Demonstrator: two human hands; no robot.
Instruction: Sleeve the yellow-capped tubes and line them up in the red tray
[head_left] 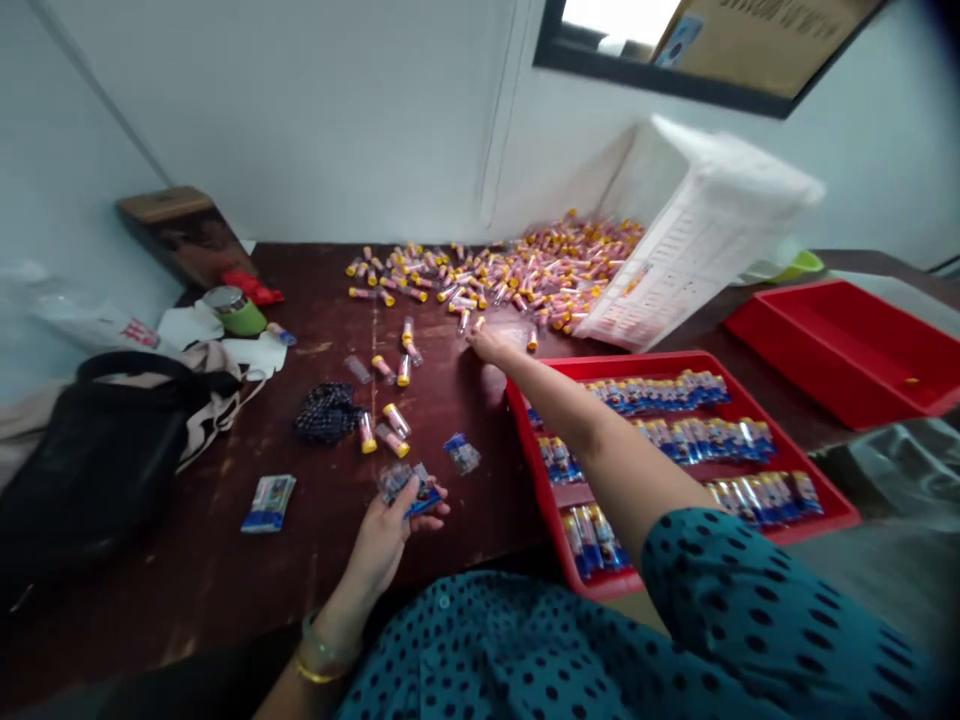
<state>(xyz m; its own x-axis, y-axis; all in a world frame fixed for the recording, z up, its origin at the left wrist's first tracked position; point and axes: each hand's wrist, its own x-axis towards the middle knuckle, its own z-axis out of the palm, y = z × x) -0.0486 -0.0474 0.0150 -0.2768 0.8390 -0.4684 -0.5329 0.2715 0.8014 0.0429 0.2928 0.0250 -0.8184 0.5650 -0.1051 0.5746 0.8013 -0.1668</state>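
Note:
My left hand [397,515], near the table's front edge, has its thumb pressed on clear and blue packets [421,494]. My right hand [489,345] reaches forward to the near edge of a large pile of small pink tubes with yellow caps [555,270]; its fingertips are beside a tube, and whether they grip it is too small to tell. Several loose tubes [396,420] lie between the hands and to their left. A single clear and blue packet [462,453] is on the table right of my left hand. Under my right forearm, a red tray [536,455] holds rows of filled packets [709,440].
A white basket [697,230] leans tilted by the pile. Another red tray [847,350] stands at the right. At left are a black bag [97,450], a green-sided tin [236,310], a dark cloth bundle [327,411] and a stack of blue cards [268,503].

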